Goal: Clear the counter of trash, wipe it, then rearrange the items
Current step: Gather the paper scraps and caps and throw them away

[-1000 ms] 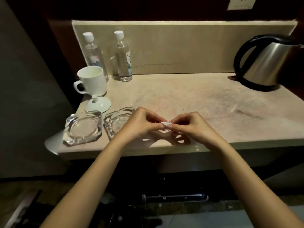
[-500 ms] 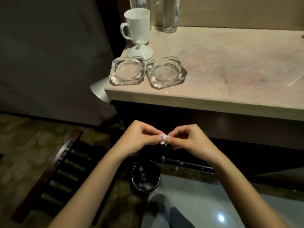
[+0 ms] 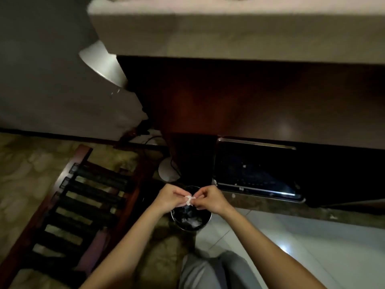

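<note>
The head view looks down at the floor under the counter (image 3: 229,30). Both hands are held out low, close together. The left hand (image 3: 169,198) and the right hand (image 3: 210,199) each pinch one side of a small white scrap (image 3: 189,200) with thumb and fingertips, the other fingers curled in. The scrap sits right between the two hands, so neither hand is nearer to it. It is too small and crumpled to show a long side or a way it points. The bin (image 3: 190,219) stands on the floor straight below the scrap, with its open top up and some pale trash already inside. This is the drop that matters: the scrap hangs over the near part of the bin's mouth, so letting go should send it in. A slatted wooden rack (image 3: 83,205) lies to the left of the bin. The counter is at the top, well apart from the hands.
</note>
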Available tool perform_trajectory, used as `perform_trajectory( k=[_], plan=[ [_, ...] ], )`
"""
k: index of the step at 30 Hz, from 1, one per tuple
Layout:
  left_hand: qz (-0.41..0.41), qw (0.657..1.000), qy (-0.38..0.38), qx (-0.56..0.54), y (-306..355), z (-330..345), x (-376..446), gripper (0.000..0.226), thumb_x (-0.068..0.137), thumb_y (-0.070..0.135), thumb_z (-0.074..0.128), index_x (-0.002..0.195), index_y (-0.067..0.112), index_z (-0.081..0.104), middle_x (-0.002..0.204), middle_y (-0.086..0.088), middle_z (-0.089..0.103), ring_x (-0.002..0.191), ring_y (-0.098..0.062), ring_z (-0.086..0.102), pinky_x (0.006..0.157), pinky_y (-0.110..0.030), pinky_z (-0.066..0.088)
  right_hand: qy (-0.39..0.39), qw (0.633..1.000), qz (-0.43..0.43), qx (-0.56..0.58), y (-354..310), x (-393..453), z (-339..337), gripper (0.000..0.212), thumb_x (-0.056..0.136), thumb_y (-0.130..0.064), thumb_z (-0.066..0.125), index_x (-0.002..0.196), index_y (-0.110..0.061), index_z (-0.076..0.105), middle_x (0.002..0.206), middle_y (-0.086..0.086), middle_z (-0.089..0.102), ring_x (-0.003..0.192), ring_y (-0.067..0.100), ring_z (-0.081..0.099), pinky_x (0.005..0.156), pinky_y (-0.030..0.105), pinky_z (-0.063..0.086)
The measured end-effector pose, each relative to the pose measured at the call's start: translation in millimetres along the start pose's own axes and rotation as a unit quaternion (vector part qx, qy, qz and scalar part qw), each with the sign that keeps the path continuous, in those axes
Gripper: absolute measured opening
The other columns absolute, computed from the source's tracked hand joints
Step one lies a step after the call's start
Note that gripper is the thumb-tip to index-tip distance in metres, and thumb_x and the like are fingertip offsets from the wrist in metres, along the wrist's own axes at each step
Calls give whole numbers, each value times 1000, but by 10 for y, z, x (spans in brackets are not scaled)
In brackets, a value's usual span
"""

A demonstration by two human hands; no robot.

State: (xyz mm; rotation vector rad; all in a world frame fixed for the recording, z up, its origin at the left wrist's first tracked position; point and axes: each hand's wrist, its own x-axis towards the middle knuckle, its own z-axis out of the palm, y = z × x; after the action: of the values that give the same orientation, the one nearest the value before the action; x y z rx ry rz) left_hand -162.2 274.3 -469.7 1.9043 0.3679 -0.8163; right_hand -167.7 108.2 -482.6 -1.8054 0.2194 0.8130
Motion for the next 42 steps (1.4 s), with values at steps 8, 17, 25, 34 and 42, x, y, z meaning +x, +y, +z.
perform_trajectory(
  k=[8,17,25,34,42],
  plan=[
    [-118,991,-15,-65,-779,402,1007,44,89,-15,48,131,-3,51,112,-15,57,77,-10,57,56,-12,48,18,995,65,-74,917,1050,322,11,81,-14,73,80,-16,63,74,-3,58,66,10,55,79,31,48],
    [-149,985,-3,-90,-1000,450,1016,43,95,3,49,138,9,43,140,-9,49,104,-16,48,65,-23,36,-19,990,94,-99,1102,1167,206,39,87,-15,66,125,-6,58,128,10,59,119,22,55,95,23,41],
    [-31,999,-23,17,-217,45,362,31,92,6,56,123,7,56,116,-10,61,101,-15,58,77,-17,48,-25,994,32,-103,305,447,-267,26,86,-6,67,112,-2,63,100,6,64,92,11,58,73,12,44],
    [128,974,-71,171,1376,-308,-857,22,93,23,59,114,21,64,104,8,64,100,-1,60,84,-11,45,-43,971,-82,-220,-1277,-832,-915,9,86,-23,66,94,-25,65,88,-4,65,84,9,62,66,12,43],
    [232,947,-55,215,2366,-542,-1527,14,85,34,66,96,42,65,102,10,70,99,-2,64,96,-31,50,0,940,-182,-287,-2215,-1727,-1488,26,86,-29,67,110,-19,68,102,-2,70,94,5,64,82,18,49]
  ],
)
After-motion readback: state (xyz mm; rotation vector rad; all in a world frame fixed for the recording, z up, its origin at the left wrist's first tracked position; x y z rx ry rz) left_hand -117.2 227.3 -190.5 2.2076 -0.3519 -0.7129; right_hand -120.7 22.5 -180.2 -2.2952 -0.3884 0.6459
